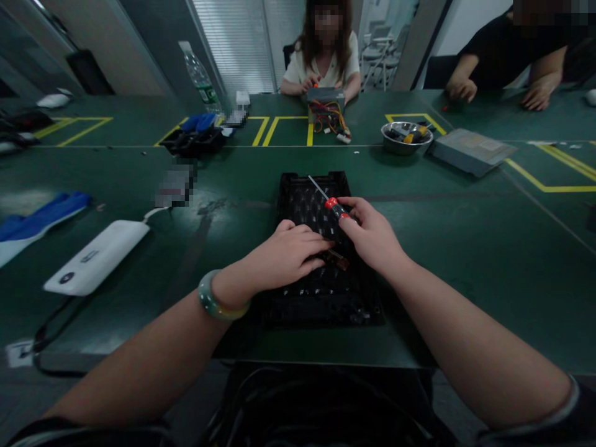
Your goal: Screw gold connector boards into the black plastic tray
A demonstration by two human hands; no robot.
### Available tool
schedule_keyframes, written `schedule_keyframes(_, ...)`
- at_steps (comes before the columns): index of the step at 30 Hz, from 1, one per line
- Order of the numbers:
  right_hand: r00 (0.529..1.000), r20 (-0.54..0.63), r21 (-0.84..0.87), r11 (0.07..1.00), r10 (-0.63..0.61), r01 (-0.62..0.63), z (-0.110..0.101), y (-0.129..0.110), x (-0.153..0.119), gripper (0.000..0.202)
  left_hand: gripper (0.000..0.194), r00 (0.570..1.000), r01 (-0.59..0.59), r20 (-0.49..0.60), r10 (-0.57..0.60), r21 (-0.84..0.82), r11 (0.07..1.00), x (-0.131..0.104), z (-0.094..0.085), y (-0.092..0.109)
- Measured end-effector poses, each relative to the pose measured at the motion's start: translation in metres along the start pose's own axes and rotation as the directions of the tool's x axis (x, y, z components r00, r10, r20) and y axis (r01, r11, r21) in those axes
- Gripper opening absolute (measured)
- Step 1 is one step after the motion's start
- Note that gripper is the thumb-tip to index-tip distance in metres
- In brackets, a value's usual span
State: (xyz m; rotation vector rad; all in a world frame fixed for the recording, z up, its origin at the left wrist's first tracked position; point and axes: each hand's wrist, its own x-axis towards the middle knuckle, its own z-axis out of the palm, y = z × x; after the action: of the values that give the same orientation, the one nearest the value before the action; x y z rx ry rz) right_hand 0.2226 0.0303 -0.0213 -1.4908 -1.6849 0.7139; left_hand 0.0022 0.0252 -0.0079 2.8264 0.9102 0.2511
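Head view: the right hand (375, 237) is closed around a red-and-black screwdriver (337, 209), its shaft pointing toward the far end of a black tray (321, 309) on the table (465, 233). The left hand (288, 253) reaches over the tray, fingers at a small brown part (342, 261); whether they grip it, I cannot tell. The part lies inside the tray, the screwdriver's tip apart from it; no finished work shows.
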Motion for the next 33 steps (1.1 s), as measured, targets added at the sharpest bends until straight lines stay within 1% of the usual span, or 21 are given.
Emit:
schedule_keyframes(4,1.000,-0.004,-0.002,1.000,0.009,-0.009,0.000,-0.002,-0.001,0.046,0.024,1.000,0.017,-0.010,-0.017,-0.005,1.000,0.001,0.001,0.003)
schedule_keyframes(10,1.000,0.003,0.021,1.000,0.007,-0.007,-0.001,-0.002,-0.001,0.046,0.027,0.996,0.084,-0.034,-0.085,-0.028,0.996,0.002,-0.003,0.009)
schedule_keyframes(14,1.000,0.001,0.009,1.000,0.005,-0.005,-0.001,-0.002,-0.002,0.045,0.023,0.988,0.147,-0.041,-0.148,-0.013,0.989,0.006,-0.001,0.013)
schedule_keyframes(17,1.000,-0.003,-0.012,1.000,-0.007,0.007,-0.001,-0.002,-0.002,0.044,0.022,0.986,0.160,-0.040,-0.159,0.023,0.987,0.008,-0.003,0.015)
schedule_keyframes(19,1.000,-0.005,-0.012,1.000,-0.010,0.010,0.000,-0.002,-0.001,0.044,0.021,0.986,0.160,-0.057,-0.158,0.048,0.986,0.007,-0.007,0.017)
schedule_keyframes(23,1.000,-0.008,0.008,1.000,-0.003,0.003,0.000,-0.001,-0.001,0.043,0.018,0.973,0.205,-0.119,-0.196,0.067,0.976,-0.005,-0.027,0.025)
schedule_keyframes(24,1.000,-0.008,0.009,1.000,-0.003,0.003,-0.001,-0.001,-0.001,0.043,0.016,0.973,0.207,-0.117,-0.199,0.061,0.976,-0.011,-0.032,0.029)
schedule_keyframes(27,1.000,-0.007,0.012,1.000,-0.004,0.004,-0.001,0.000,-0.001,0.045,0.012,0.982,0.182,-0.051,-0.182,0.006,0.983,-0.029,-0.043,0.044)
schedule_keyframes(29,1.000,-0.003,0.015,1.000,-0.008,0.008,-0.002,0.000,-0.001,0.045,0.011,0.984,0.178,-0.008,-0.178,-0.007,0.984,-0.040,-0.043,0.056)
schedule_keyframes(33,1.000,-0.004,0.004,1.000,-0.018,0.018,-0.001,0.001,0.000,0.046,0.015,0.985,0.165,0.060,-0.163,-0.024,0.986,-0.051,-0.032,0.071)
